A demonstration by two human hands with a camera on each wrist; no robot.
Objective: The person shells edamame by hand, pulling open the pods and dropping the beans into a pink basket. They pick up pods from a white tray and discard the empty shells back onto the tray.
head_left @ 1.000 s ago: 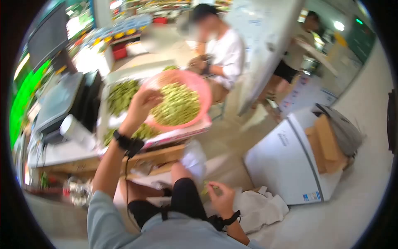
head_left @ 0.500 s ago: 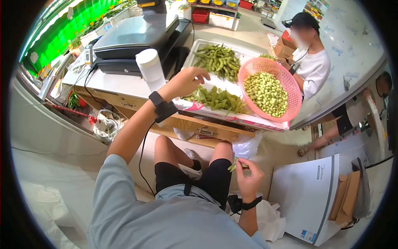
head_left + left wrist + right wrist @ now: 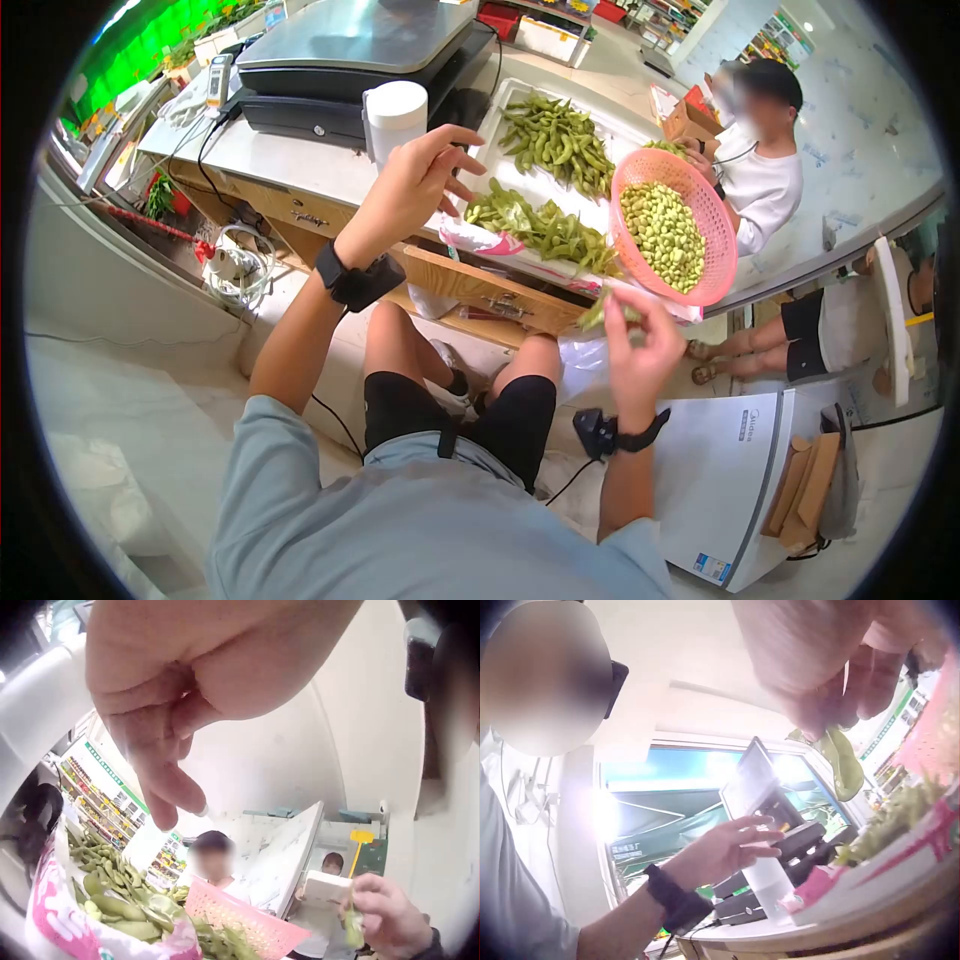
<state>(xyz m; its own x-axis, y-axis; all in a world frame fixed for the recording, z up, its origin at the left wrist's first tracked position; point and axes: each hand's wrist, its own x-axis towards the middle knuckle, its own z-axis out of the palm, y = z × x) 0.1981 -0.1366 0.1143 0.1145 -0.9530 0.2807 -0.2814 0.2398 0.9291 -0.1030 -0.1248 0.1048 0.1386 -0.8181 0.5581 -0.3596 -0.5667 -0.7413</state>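
Observation:
My right hand [image 3: 645, 350] pinches a green bean pod [image 3: 841, 763] between thumb and fingertips, just in front of the tray's near edge. Nothing is in my left hand [image 3: 425, 180], whose fingers are loosely spread beside the near-left corner of the white tray [image 3: 490, 125]. On that tray lie a back pile of pods [image 3: 555, 140] and a nearer pile with leaves [image 3: 545, 235]. A pink perforated basket [image 3: 722, 215] stands tilted at the tray's right end, with shelled green beans [image 3: 662, 235] inside.
Left of the tray are a white-lidded container [image 3: 397, 115] and a flat weighing scale [image 3: 355, 45]. An open wooden drawer [image 3: 470, 290] juts out under the table. A small white fridge [image 3: 715, 460] stands at my right. Another person [image 3: 755, 175] sits beyond the basket.
The left hand has moved from beside the basket to the tray's left side. My right hand has risen from near my lap to the tray's front, bringing the pod along. The head view has turned.

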